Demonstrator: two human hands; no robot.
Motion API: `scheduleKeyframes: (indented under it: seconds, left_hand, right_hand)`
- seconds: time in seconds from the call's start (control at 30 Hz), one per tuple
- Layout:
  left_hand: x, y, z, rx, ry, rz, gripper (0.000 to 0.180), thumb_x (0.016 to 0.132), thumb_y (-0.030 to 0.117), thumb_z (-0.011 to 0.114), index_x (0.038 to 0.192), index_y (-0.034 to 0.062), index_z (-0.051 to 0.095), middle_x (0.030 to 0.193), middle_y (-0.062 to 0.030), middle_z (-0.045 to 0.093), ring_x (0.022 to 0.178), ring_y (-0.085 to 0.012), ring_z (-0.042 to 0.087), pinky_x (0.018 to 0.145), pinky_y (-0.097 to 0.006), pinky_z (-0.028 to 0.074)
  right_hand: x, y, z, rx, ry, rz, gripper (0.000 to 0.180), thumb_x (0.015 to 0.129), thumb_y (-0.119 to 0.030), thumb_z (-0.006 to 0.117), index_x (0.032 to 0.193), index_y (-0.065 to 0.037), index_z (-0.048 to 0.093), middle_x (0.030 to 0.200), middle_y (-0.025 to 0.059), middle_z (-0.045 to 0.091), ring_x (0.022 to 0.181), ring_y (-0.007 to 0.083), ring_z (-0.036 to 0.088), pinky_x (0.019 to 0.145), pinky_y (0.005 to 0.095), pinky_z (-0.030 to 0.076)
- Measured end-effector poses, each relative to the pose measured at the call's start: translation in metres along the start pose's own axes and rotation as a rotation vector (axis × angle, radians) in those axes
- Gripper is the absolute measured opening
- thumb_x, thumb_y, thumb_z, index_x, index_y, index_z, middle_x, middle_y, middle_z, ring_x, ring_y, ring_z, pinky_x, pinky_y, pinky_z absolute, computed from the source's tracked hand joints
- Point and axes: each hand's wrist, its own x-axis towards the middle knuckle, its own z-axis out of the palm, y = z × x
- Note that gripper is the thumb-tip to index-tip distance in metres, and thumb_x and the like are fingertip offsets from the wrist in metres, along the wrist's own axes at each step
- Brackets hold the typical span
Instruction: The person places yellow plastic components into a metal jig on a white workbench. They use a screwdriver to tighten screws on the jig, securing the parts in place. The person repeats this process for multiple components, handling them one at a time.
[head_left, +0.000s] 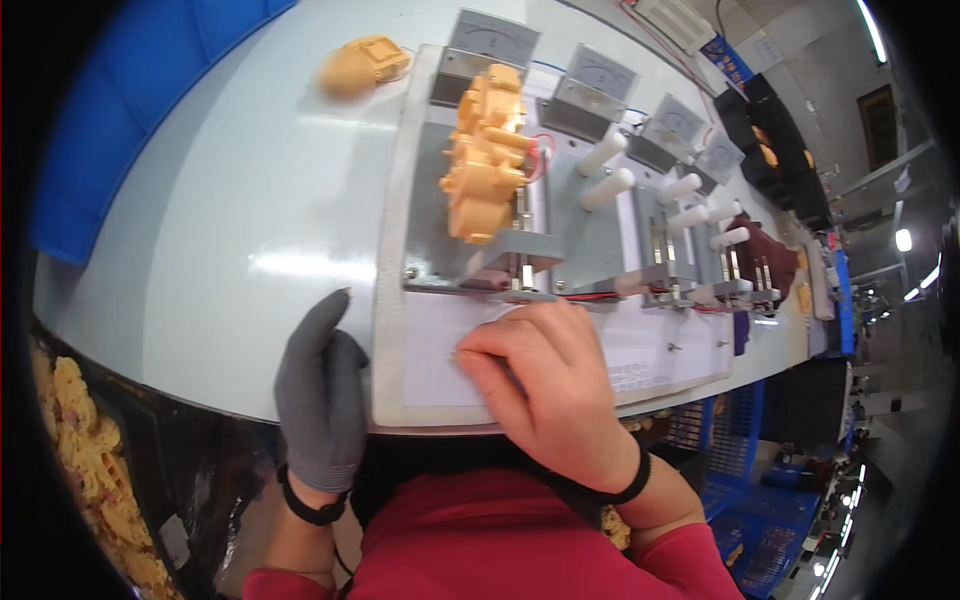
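A yellow-orange plastic part, cast with ridges and round bosses, stands on the first station of a grey test fixture. Red wires run beside it, and metal pins rise from a grey block in front. My right hand, bare, is curled at the near end of this block, against its small front plate. Its fingers are bent inward; what they hold, if anything, is hidden. My left hand, in a grey glove, hovers at the table's near edge, left of the fixture board, fingers stretched and holding nothing.
Another yellow-orange part lies at the far left, near a blue bin. Panel meters line the fixture's back, with white posts on stations to the right. Yellow-orange pieces fill a container at lower left.
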Motion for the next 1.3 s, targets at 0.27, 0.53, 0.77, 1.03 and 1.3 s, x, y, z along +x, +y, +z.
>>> scheduleKeyframes:
  seconds: [0.27,0.53,0.77,1.03,1.3]
  left_hand:
    - [-0.002,0.002,-0.003,-0.047,-0.023,-0.057,0.038,0.097,-0.006,0.044,0.133,-0.0025,0.055,0.097,-0.0103,0.064,0.074,-0.0120,0.054,0.070,-0.028,0.047]
    - [-0.006,0.006,-0.001,-0.137,0.022,-0.180,0.040,0.101,0.000,0.038,0.139,-0.0029,0.050,0.094,-0.0034,0.057,0.079,-0.0085,0.048,0.077,-0.025,0.043]
    - [-0.004,0.005,-0.004,-0.046,-0.090,-0.286,0.043,0.102,0.010,0.039,0.142,-0.0058,0.045,0.138,-0.0155,0.052,0.123,-0.0230,0.051,0.105,-0.035,0.039]
    - [-0.002,0.002,0.003,-0.025,-0.007,-0.129,0.041,0.100,-0.002,0.039,0.139,-0.0032,0.049,0.087,-0.0011,0.053,0.077,-0.0076,0.045,0.075,-0.024,0.042]
    - [-0.002,0.005,0.002,-0.112,-0.024,-0.096,0.041,0.098,-0.005,0.041,0.138,-0.0019,0.050,0.078,0.0005,0.048,0.072,-0.0068,0.044,0.070,-0.023,0.040]
  right_hand:
    - [-0.002,0.004,0.006,0.016,0.059,-0.045,0.018,0.080,-0.008,0.076,0.093,-0.008,0.063,0.083,0.0043,0.057,0.077,0.0247,0.055,0.070,0.0366,0.041]
    - [-0.002,0.003,0.005,0.088,0.098,-0.038,0.033,0.078,-0.010,0.081,0.106,-0.006,0.062,0.092,0.0058,0.062,0.077,0.0266,0.055,0.071,0.0375,0.042]
    - [-0.006,0.006,0.004,0.105,0.124,-0.031,0.033,0.079,-0.010,0.081,0.105,-0.007,0.060,0.091,0.0053,0.062,0.076,0.0258,0.055,0.070,0.0367,0.042]
    - [-0.007,0.005,0.005,0.128,0.108,-0.010,0.031,0.077,-0.009,0.082,0.101,-0.007,0.062,0.090,0.0062,0.062,0.077,0.0269,0.056,0.071,0.0376,0.042]
    - [-0.007,0.004,0.005,0.168,0.164,-0.012,0.037,0.076,-0.004,0.083,0.103,-0.006,0.058,0.091,0.0072,0.060,0.078,0.0259,0.056,0.071,0.0364,0.046]
